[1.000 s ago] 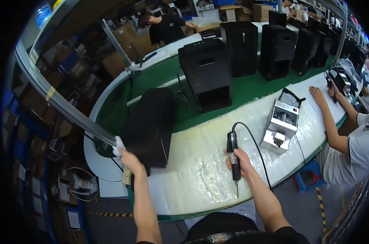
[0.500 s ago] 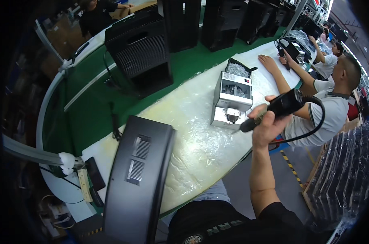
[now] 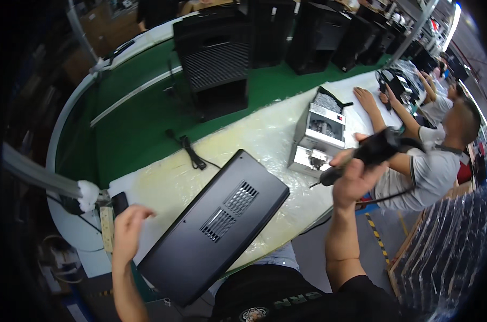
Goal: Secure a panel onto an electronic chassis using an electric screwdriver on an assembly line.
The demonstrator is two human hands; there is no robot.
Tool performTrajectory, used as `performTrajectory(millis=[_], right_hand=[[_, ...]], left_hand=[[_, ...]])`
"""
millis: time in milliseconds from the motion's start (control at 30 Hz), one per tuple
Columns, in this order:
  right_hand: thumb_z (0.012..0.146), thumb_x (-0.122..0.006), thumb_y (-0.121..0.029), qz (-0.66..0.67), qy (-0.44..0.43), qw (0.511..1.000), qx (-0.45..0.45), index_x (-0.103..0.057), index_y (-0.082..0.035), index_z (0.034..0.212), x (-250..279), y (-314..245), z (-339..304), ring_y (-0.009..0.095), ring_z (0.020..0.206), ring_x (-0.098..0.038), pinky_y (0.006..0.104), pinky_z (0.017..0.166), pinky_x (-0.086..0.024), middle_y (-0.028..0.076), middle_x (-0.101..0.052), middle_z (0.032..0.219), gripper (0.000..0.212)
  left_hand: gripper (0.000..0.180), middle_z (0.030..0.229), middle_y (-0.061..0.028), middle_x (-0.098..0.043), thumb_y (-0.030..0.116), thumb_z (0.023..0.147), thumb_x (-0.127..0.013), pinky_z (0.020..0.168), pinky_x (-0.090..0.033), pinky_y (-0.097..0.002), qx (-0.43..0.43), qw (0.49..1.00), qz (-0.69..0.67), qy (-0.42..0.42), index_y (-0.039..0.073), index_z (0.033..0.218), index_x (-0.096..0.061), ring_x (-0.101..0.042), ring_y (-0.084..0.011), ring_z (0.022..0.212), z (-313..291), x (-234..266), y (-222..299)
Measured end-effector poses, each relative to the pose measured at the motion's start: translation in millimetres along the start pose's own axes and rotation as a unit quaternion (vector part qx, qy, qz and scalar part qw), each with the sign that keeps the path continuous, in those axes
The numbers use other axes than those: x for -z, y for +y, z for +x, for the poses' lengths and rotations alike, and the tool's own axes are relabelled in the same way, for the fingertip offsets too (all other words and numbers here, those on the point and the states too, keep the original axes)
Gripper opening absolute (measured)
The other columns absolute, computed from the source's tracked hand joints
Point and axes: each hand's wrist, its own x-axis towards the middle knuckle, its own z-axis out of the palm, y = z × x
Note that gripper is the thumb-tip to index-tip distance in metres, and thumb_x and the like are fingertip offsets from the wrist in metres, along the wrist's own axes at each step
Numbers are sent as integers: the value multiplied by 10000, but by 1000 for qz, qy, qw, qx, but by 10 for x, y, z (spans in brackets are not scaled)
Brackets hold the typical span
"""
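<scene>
My right hand (image 3: 356,182) is closed round a black electric screwdriver (image 3: 378,146), its thin bit pointing left above the table's right part. Behind that bit stands a silver screw-feeder box (image 3: 324,140) with an open front window and a red switch. A long dark-grey casing (image 3: 173,263) with two slotted vents lies aslant across the table in front of me. Beyond its left edge, my left hand (image 3: 128,233) is raised, empty, with its fingers loosely bent and apart, not touching the casing.
A black cable (image 3: 192,153) lies behind the casing on the film-covered table (image 3: 265,131). Tall black cabinets (image 3: 214,64) stand along the green conveyor (image 3: 130,134). At the right sits a co-worker (image 3: 436,161) in a light shirt. A power strip (image 3: 107,228) is fixed at the left.
The casing has turned clockwise, its far end swinging right. My left hand has come into view at the left. My right hand still holds the screwdriver, and the view has shifted slightly.
</scene>
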Motion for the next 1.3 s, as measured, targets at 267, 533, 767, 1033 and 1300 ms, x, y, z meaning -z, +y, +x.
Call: performTrajectory(millis=[267,533,767,1033,1300], right_hand=[[1026,-465,-370,106,-14,989,99,-287,62,1320,-1204,-609,743,160,566,-600,265,513,-514,238,-552,1176,552],[1011,-521,-385,161,-86,982,38,-318,-8,1241,-1601,-375,566,162,590,-608,261,523,-497,192,-547,1197,486],[969,-584,-444,177,-122,977,5,-314,-18,1296,-1695,-268,409,146,623,-603,254,547,-496,174,-557,1205,601],[963,-579,-463,194,-145,970,-10,-265,4,1404,-1748,-154,348,131,647,-593,245,577,-489,190,-565,1253,715],[996,-561,-384,159,-42,982,90,-296,-2,1341,-1499,-336,507,153,598,-619,268,540,-521,243,-576,1237,579]], left_hand=[[711,1268,-294,-568,419,899,-657,965,-475,-449,-202,945,215,-141,-81,1356,-437,-578,-436,1144,722,-1039,864],[759,1202,-293,-603,452,875,-679,872,-522,-462,-181,956,192,-124,-75,1361,-430,-636,-438,1020,782,-1189,805],[764,1159,-303,-612,453,884,-666,829,-542,-458,-227,949,186,-117,-135,1317,-441,-654,-435,967,780,-1174,751],[761,1179,-331,-601,454,893,-654,823,-545,-466,-232,945,201,-110,-144,1317,-450,-659,-453,945,805,-1150,746],[711,1225,-304,-595,388,888,-667,911,-506,-464,-163,944,262,-120,-86,1365,-436,-626,-445,1047,579,-982,890]])
